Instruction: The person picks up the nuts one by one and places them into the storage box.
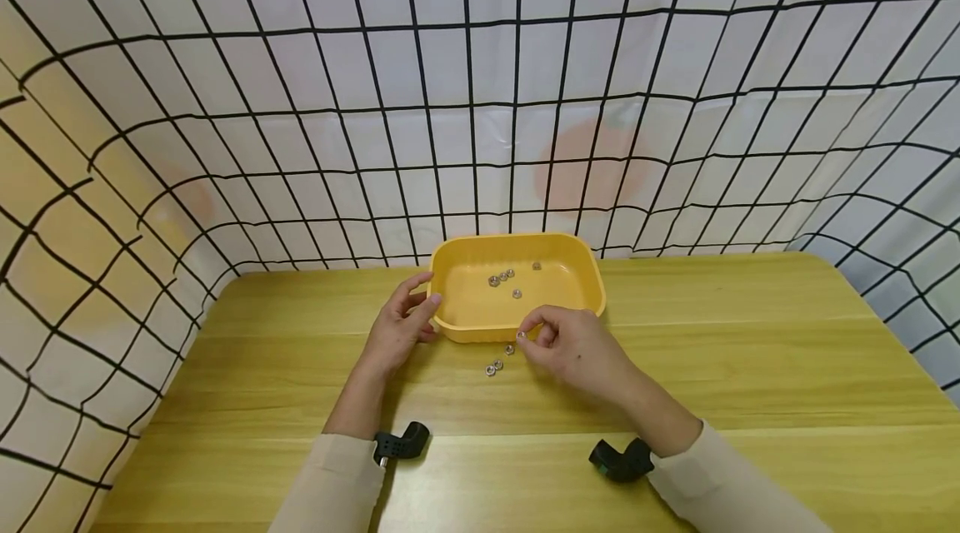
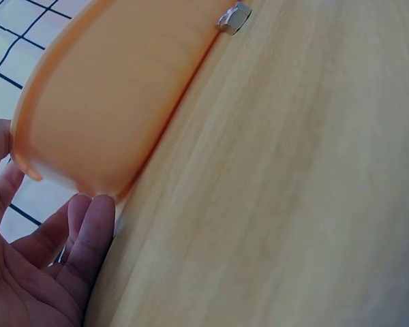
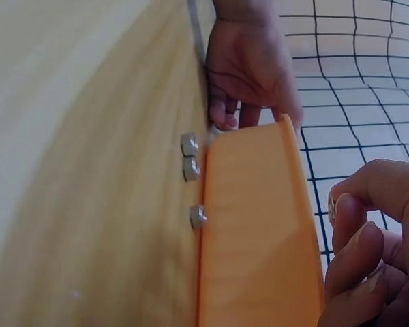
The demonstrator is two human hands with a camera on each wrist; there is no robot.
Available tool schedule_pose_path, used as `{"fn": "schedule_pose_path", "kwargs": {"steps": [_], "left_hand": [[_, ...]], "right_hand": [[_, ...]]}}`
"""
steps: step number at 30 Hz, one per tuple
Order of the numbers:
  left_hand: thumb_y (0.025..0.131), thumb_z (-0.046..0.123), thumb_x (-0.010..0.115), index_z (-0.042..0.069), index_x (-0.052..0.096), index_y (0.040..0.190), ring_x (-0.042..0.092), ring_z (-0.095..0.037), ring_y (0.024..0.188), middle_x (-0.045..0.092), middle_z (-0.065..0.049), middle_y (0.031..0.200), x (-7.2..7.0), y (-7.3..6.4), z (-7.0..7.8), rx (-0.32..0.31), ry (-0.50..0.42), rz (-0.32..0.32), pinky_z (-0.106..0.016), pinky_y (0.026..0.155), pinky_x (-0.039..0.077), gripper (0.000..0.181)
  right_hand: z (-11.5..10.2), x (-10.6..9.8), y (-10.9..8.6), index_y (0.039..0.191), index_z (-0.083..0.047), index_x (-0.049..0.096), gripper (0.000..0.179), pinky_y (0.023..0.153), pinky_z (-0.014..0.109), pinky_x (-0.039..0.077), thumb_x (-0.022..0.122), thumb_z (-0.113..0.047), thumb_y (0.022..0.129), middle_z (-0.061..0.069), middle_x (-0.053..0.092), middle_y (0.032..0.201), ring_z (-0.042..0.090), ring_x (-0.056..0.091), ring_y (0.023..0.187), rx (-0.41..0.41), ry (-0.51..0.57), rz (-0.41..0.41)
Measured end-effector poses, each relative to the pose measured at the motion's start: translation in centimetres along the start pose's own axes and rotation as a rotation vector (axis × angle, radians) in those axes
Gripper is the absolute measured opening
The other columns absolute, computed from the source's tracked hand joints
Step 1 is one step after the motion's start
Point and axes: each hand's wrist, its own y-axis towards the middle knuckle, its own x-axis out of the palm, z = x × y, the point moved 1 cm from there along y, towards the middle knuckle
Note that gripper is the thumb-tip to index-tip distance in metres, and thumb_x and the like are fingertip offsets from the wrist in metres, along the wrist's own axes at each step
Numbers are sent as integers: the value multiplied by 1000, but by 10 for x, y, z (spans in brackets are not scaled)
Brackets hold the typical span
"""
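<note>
A shallow yellow tray [image 1: 465, 300] rests on the table with several metal nuts [image 1: 494, 281] scattered over its floor. My left hand [image 1: 395, 330] holds its left end, thumb at the rim and the other fingertips low against the outer wall [image 2: 75, 129]. Between thumb and index finger, my right hand [image 1: 581, 347] pinches a small nut [image 1: 521, 336] just above the tray's front rim. Three more nuts lie on the wood in front of the tray: one nut [image 3: 198, 217] close by the wall, and a pair, with its nearer nut [image 1: 491, 370] farther out.
The wooden table [image 1: 750, 350] spreads out on both sides of the tray. Behind it and along the sides stands a black wire grid [image 1: 517, 108] with a pale cloth behind. Each wrist wears a black camera mount [image 1: 405, 440] near the sleeve.
</note>
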Motion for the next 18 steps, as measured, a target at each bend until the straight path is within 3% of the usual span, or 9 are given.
{"fn": "schedule_pose_path", "kwargs": {"steps": [18], "left_hand": [[102,34,64,25,49,150,62,-20,75,54,-22,144,1,-2,3,-11,-5,5,-32,76,62,50]], "right_hand": [[3,-18,27,99,-17,70,11,50,23,38,74,-26,94,-3,62,70,14,50,56,-12,-105,76]]}}
